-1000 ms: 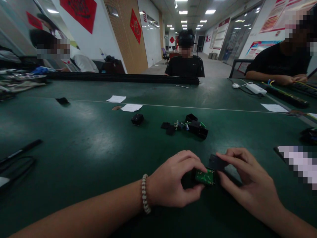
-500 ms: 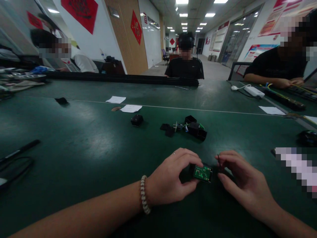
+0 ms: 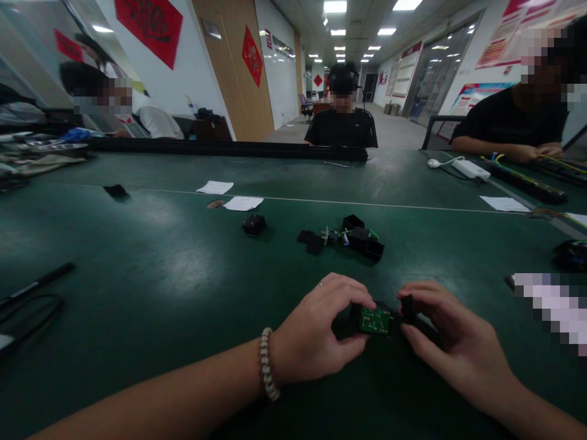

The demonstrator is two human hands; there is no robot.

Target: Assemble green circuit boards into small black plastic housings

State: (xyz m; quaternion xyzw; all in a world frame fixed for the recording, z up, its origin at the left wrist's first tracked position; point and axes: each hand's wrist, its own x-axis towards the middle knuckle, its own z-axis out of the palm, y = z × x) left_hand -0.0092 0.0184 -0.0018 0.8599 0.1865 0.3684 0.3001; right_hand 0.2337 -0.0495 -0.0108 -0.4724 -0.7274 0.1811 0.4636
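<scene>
Case [image 3: 354, 313]: right of centre in the lower frame, in our left grip [image 3: 316, 336], mouth toward us.
Board [image 3: 376, 320]: one green face showing in the mouth of the case.
Left grip: narrow, holding the case, a finger on the upper edge and the thumb at the lower left.
Right grip [image 3: 463, 348]: narrow, holding a small black piece [image 3: 406, 305] at the fingertips, just right of the case; contact between the two we cannot tell.
Case handling: we judge it light, stiff and somewhat slick; grasp by opposite outer walls.
Board handling: we judge it fragile; keep fingertips off the green face.
Piece handling: we judge it light and stiff; pinch by the edges.
Held count: one case, one board, one black piece.
Table [image 3: 160, 318] count, centre of frame: one box [image 3: 254, 225], two flat plates [image 3: 314, 245], one pile [image 3: 364, 237] of black shells and wired parts; we cannot count its contents.
Sheet count: two sheets [image 3: 243, 203] left of centre, two at the right, one cut by the frame edge.
Pen [image 3: 46, 278] count: one, left edge.
</scene>
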